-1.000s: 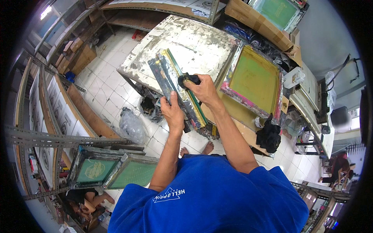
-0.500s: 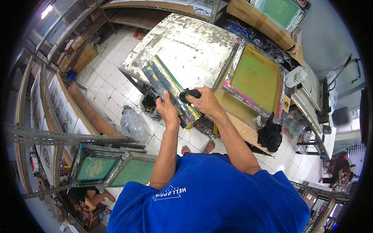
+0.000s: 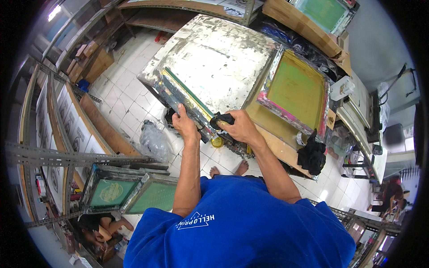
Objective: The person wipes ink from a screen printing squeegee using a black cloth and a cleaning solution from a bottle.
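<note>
Squeegee held in the left hand, black cloth pressed to its blade

The long, paint-stained squeegee [image 3: 183, 96] slants over the near left edge of the tabletop [image 3: 219, 49], its green blade facing away from the body. Whether its far end touches that surface cannot be told. The left hand [image 3: 186, 125] grips the dark handle side, thumb on the upper face. The right hand [image 3: 242, 127] is closed on a bunched black cloth [image 3: 220, 120], which meets the blade near its lower end. A small round yellow item [image 3: 217, 142] shows just below that end.

The tabletop is white and blotched with grey. To its right sits a framed screen [image 3: 297, 87] with yellow-green mesh and pink stains on its rim. A heap of dark cloth [image 3: 311, 156] is at its near corner, and a white container [image 3: 342, 88] stands beyond its right side.

White lettering with an angular outline marks the blue shirt [image 3: 268, 223]. At lower left, a green screen [image 3: 107, 190] bears a pale emblem with lettering too small to read; a second green screen [image 3: 149, 196] stands beside it. The white boxes [image 3: 76, 127] on the left shelving carry dark printed emblems. A clear plastic bag [image 3: 153, 140] lies on the tiled floor [image 3: 118, 100].
</note>
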Tool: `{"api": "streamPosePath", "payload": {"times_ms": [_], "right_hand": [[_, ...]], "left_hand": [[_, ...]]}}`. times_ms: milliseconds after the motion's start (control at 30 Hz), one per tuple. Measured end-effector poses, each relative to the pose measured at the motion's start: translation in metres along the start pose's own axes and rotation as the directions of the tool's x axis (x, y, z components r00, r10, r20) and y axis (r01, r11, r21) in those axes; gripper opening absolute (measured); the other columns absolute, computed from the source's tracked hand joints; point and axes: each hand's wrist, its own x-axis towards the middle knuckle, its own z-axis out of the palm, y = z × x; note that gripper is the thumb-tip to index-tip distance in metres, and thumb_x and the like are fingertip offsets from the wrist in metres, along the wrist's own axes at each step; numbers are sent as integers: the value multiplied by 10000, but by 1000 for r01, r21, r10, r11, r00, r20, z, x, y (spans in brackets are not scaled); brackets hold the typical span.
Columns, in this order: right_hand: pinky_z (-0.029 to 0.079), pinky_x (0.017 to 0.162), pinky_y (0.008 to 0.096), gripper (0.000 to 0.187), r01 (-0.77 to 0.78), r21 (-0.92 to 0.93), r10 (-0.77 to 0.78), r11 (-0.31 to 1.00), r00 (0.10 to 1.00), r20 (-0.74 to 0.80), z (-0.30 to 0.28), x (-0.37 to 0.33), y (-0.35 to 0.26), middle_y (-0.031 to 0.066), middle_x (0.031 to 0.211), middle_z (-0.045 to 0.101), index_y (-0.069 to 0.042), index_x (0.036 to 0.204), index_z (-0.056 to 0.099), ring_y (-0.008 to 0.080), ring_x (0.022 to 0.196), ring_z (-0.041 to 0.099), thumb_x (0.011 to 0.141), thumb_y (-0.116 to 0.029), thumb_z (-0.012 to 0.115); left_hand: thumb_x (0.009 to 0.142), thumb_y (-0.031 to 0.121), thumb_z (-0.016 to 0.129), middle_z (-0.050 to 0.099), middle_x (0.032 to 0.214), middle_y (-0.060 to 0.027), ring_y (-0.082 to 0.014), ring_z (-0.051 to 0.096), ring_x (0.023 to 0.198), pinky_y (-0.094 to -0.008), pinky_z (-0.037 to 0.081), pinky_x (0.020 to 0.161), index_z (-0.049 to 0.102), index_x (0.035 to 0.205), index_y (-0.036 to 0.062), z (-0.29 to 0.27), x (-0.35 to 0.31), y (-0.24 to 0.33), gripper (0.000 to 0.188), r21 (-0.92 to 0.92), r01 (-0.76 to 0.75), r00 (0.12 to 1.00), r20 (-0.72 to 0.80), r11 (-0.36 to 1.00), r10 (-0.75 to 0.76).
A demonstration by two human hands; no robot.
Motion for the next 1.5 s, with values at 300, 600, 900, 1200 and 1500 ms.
{"api": "streamPosePath", "payload": {"times_ms": [300,600,900,1200,1500], "right_hand": [[460,575,293,145,-64,110,77,992,991,-114,-25,-12,0,58,723,656,5,958,710,125,628,567,826,-55,710],[444,605,287,198,11,93,22,996,940,-342,-46,33,-36,87,794,660,14,1049,694,119,687,570,855,-20,668],[470,862,340,434,351,-234,-419,907,816,-399,-46,67,-79,167,1055,602,21,1262,593,288,959,605,877,-141,716],[484,763,373,278,409,-438,-582,801,706,-404,-48,92,-53,179,948,619,1,1047,719,337,863,608,772,28,686],[506,691,421,312,272,-521,-563,809,611,-556,-61,101,-61,203,833,591,-26,1073,714,368,741,617,768,-31,647]], "left_hand": [[1001,316,557,577,941,-157,-211,541,831,-357,476,765,499,1052,-87,-19,33,31,410,103,-172,967,-174,980,188],[989,327,591,591,885,-128,-180,520,798,-345,452,750,529,1023,-54,-9,-18,21,388,323,-387,922,139,864,361],[963,338,627,614,739,-109,-165,536,662,-331,460,624,556,1017,-45,8,-51,26,393,409,-456,870,391,791,300],[967,335,627,600,725,-81,-118,516,656,-299,439,583,573,1004,-42,13,-64,36,382,362,-444,806,561,820,189],[969,309,626,585,716,-76,-120,507,651,-306,431,580,566,1002,-40,19,-70,37,356,377,-451,813,547,809,199]]}}
